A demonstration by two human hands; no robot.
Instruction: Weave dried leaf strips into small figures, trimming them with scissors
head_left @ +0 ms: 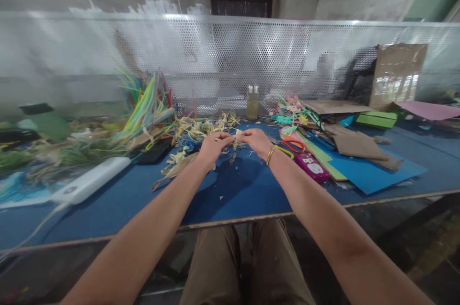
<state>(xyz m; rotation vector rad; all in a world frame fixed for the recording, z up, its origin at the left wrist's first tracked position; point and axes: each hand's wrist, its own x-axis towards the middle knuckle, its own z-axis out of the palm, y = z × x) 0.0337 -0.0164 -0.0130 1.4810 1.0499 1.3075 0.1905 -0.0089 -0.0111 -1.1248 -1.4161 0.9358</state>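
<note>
Over the blue table (237, 199), my left hand (212, 148) and my right hand (257, 140) meet at their fingertips. Both are closed in a pinch on a small pale strip (237, 134), which looks like dried husk. A thin tan piece (233, 151) hangs just below the fingers. Behind and to the left of my hands lies a loose heap of dried husk strips (196, 127). One longer brown husk (176, 171) rests beside my left wrist. Fine detail between the fingertips is too small to make out.
Scissors with red handles (293, 145) and a purple device (312, 167) lie right of my right wrist, near blue paper (381, 171) and cardboard (359, 144). A bottle (252, 106) stands before the perforated metal screen (223, 56). Leftward are a white power strip (93, 180) and coloured strands (149, 104).
</note>
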